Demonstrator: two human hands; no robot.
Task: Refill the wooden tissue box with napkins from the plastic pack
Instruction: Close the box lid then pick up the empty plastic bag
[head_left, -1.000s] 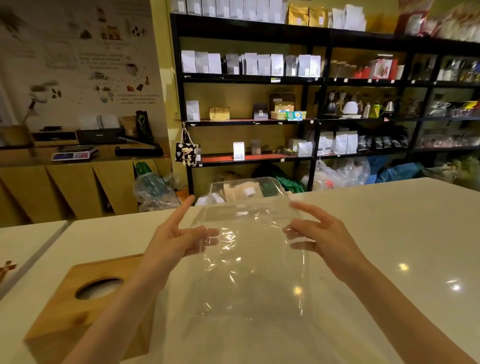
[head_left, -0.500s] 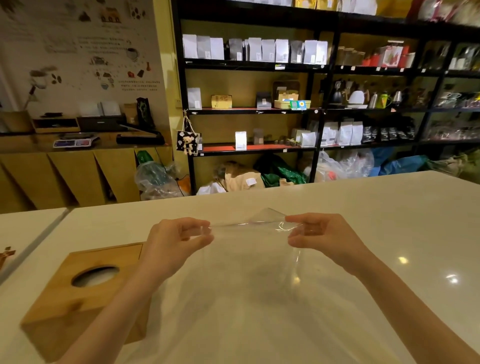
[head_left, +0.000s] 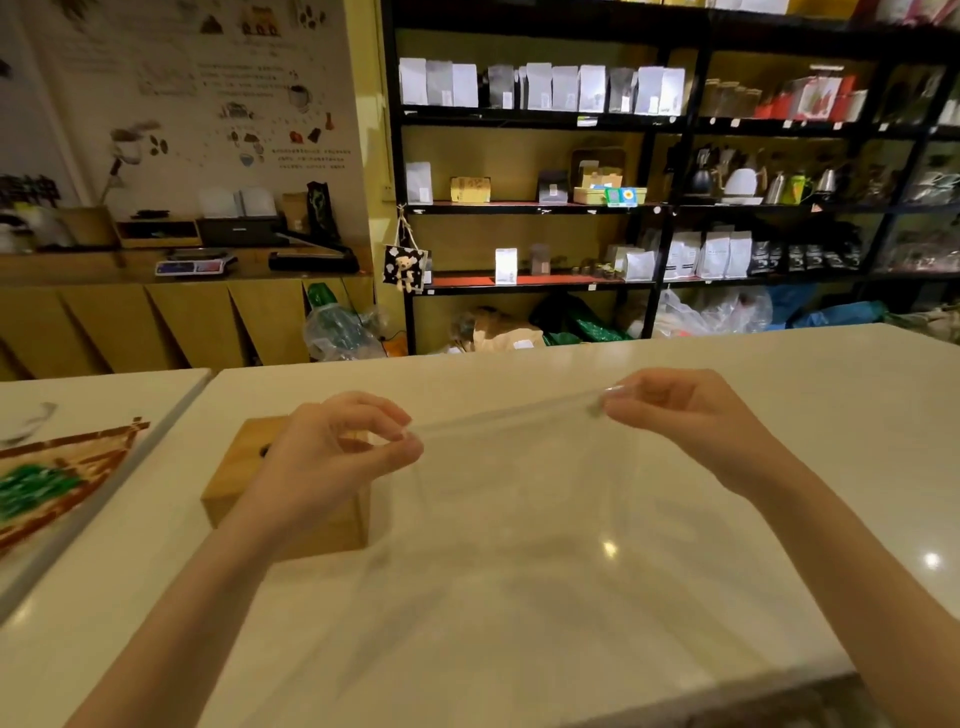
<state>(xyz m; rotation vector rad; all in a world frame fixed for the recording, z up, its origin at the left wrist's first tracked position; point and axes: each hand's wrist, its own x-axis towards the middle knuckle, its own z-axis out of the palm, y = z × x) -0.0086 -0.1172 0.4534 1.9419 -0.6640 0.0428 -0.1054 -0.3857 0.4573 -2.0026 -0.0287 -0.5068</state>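
Observation:
A clear, empty-looking plastic pack (head_left: 524, 483) hangs stretched between my hands above the white counter (head_left: 779, 395). My left hand (head_left: 337, 457) pinches its top left corner, and my right hand (head_left: 675, 415) pinches the top right corner. The top edge is pulled taut between them. The wooden tissue box (head_left: 291, 525) stands on the counter under and behind my left hand, which hides most of its round top hole. No napkins show in the pack.
A second white table (head_left: 104, 395) lies at the left with a brown and green printed item (head_left: 47, 483) on it. Black shelves (head_left: 660, 208) with bags and kettles stand beyond the counter's far edge. The counter's near edge shows at bottom right.
The pack, held up open a second ago, has been lowered and folded flat, then its top edge pulled taut. My hands moved apart, and the view tipped down toward the box.

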